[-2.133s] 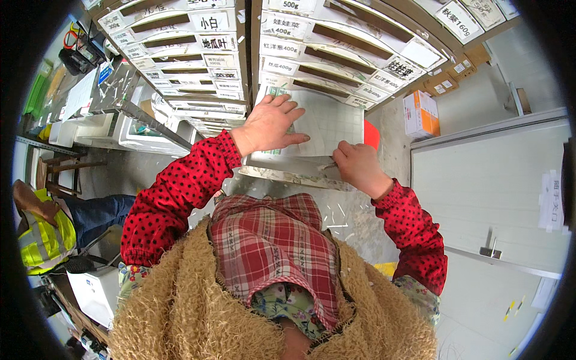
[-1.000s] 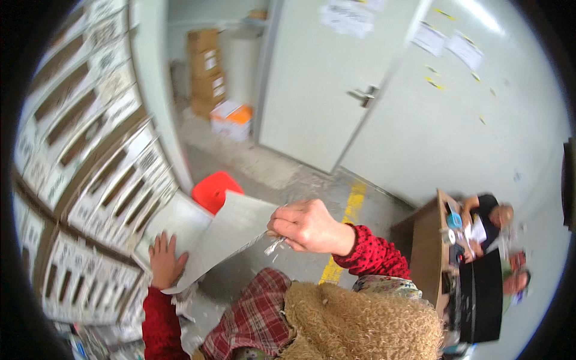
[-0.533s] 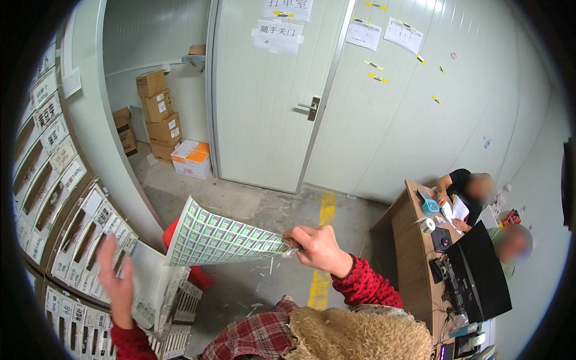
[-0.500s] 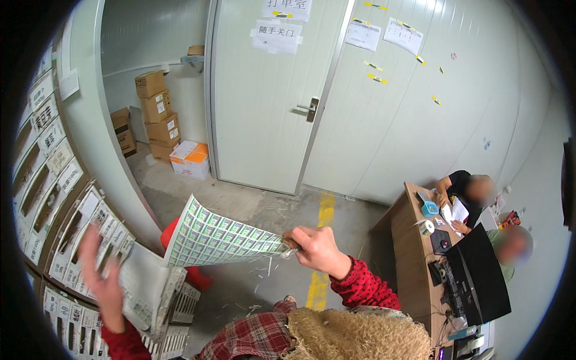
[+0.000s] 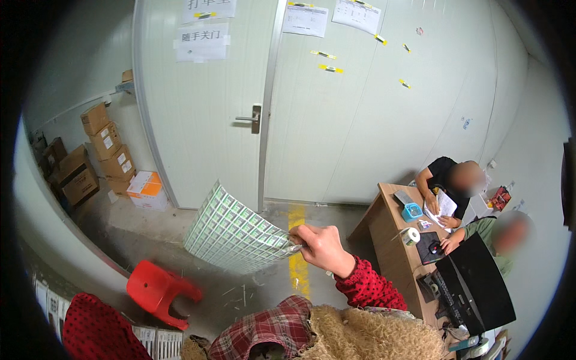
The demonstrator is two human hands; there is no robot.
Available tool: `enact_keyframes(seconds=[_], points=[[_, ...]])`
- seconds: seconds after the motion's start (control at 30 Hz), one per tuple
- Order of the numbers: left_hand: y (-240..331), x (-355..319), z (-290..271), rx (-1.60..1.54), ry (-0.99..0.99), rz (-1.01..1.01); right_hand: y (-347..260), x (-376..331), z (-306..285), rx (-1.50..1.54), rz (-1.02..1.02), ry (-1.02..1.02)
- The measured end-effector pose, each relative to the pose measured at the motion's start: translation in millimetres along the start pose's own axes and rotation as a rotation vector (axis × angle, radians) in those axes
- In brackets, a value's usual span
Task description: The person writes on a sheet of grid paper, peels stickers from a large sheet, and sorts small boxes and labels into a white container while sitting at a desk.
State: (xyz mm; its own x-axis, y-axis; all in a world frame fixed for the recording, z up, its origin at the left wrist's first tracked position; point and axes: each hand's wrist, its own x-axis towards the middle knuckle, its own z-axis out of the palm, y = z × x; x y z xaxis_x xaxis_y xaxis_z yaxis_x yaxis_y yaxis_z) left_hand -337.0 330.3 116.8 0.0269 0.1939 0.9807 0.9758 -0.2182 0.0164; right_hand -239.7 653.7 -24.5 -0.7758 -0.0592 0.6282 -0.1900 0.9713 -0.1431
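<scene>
My right hand (image 5: 322, 248) pinches the corner of a large flexible sheet of small green and white labels (image 5: 233, 230). The sheet hangs out to the left of the hand, curved, in the air above a grey concrete floor. My red dotted right sleeve runs down to a fleecy vest at the lower edge. Of my left arm only the red sleeve (image 5: 96, 331) shows at the lower left; the hand itself is out of the picture.
A red plastic stool (image 5: 159, 290) lies tipped on the floor below the sheet. Stacked cardboard boxes (image 5: 102, 150) stand at the left wall. A white door with a lever handle (image 5: 254, 118) faces me. At the right, two seated people work at a wooden desk (image 5: 387, 240) with a black monitor (image 5: 477, 282).
The view has swung away from the label rack toward the door. My left hand has let go of the sheet and dropped out of view; my right hand alone carries the sheet.
</scene>
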Motion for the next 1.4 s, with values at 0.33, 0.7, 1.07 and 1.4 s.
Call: enact_keyframes(seconds=[0.33, 0.7, 1.07, 1.4], points=[[-163.4, 12.9, 101.9, -0.006, -0.016, -0.047, 135.9, 97.4, 9.9, -0.111, 0.000, 0.006], [-358.2, 56.2, 165.2, 0.108, -0.008, -0.102, 256.3, 265.5, -53.3, -0.342, -0.243, 0.131], [-463.0, 69.1, 211.0, 0.313, 0.043, -0.153, 256.8, 320.8, -123.1, -0.406, 0.230, 0.639], [-501.5, 82.8, 224.0, 0.514, 0.036, -0.181, 331.0, 342.5, -127.2, -0.735, -0.237, 0.256]])
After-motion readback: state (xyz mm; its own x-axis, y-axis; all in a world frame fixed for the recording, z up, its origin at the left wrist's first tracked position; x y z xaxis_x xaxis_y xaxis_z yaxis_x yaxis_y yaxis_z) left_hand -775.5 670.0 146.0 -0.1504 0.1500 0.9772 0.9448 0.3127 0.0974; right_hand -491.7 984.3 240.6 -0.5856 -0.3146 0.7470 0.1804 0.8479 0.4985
